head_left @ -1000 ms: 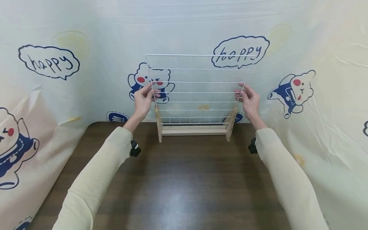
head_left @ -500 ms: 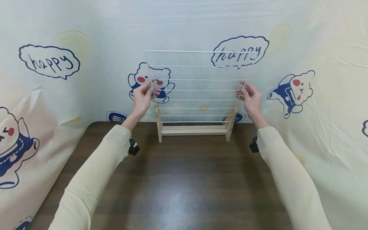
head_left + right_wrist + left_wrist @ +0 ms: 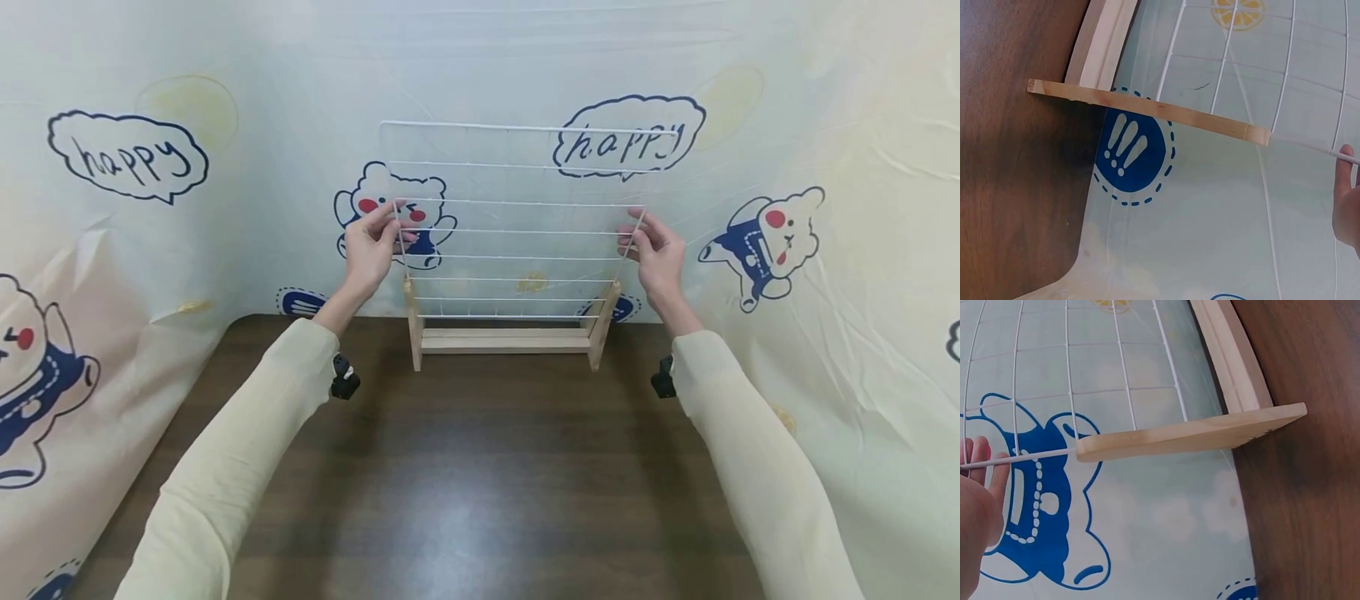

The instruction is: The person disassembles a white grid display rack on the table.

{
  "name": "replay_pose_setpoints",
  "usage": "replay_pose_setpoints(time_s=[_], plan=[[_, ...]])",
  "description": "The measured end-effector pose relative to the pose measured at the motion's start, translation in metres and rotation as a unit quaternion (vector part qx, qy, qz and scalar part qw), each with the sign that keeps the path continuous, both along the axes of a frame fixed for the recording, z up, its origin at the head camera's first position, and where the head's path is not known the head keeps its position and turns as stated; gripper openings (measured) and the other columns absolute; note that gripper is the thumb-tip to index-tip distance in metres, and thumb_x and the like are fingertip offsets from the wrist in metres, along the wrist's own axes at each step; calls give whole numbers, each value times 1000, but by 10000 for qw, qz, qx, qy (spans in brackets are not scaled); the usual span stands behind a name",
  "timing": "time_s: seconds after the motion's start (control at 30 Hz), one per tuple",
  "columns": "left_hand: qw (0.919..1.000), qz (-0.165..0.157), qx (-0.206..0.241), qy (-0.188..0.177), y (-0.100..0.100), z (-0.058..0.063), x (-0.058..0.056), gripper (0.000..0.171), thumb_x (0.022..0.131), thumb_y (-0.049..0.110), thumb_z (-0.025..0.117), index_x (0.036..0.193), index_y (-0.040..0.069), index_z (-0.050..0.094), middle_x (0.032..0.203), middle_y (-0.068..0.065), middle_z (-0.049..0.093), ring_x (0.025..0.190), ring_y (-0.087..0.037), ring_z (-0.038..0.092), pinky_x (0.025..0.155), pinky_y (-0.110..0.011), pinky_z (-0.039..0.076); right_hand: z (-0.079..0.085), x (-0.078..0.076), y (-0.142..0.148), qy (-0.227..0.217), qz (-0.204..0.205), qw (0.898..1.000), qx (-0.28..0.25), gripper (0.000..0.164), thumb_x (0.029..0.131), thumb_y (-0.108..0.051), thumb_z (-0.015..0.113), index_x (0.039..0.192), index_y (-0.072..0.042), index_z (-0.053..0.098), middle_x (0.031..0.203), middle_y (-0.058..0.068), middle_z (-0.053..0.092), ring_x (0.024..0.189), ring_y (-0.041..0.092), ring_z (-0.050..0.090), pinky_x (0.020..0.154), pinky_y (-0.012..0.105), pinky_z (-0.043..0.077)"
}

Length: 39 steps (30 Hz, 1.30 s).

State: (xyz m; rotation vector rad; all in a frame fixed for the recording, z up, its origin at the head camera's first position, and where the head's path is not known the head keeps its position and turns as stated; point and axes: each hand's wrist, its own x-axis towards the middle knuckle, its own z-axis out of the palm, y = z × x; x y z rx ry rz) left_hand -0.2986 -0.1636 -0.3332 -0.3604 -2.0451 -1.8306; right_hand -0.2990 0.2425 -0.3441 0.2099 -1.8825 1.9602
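A white wire grid panel [image 3: 517,202] stands upright between the two side pieces of a wooden stand [image 3: 506,342] at the back of the table. My left hand [image 3: 369,254] pinches the panel's left edge wire, thumb in front and fingers behind. On the opposite edge, my right hand [image 3: 660,258] pinches the wire in the same way. Both grips are above the stand's side pieces. In the left wrist view the edge wire meets the tip of the left side piece [image 3: 1191,435]. The right side piece [image 3: 1147,107] shows in the right wrist view beside the grid's lower wires.
The dark wooden table [image 3: 465,467] stretches in front of the stand. A pale printed cloth [image 3: 480,50] with cartoon bears and "happy" bubbles hangs close behind the stand and along both sides. Each wrist carries a small black camera [image 3: 345,379].
The grid panel has risen a little, its top wire now higher against the cloth. Both hands have shifted slightly upward and outward with it, keeping their pinch. The wooden stand has stayed put.
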Motion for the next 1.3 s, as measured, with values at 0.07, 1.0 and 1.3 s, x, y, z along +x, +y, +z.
replay_pose_setpoints(time_s=[0.07,1.0,1.3], plan=[[10000,-54,-39,72,0,2,0,30,97,-4,51,126,-5,60,105,-29,66,89,-38,66,83,-39,55,1,1,0,-28,-38,10000,34,32,96,7,50,124,-1,63,110,30,63,94,37,64,91,49,50],[9998,-139,6,143,-4,19,-3,28,97,-3,52,123,-6,61,105,-29,66,91,-39,65,84,-44,55,32,2,-4,21,-111,9995,287,33,97,6,49,127,-3,61,111,28,64,91,32,63,87,41,55],[9993,-247,-41,289,-6,28,-3,28,97,-3,52,124,-6,60,104,-28,66,90,-39,65,84,-43,55,39,3,-5,-100,-174,9994,287,32,98,3,50,126,-6,63,109,23,66,93,34,63,89,43,54]])
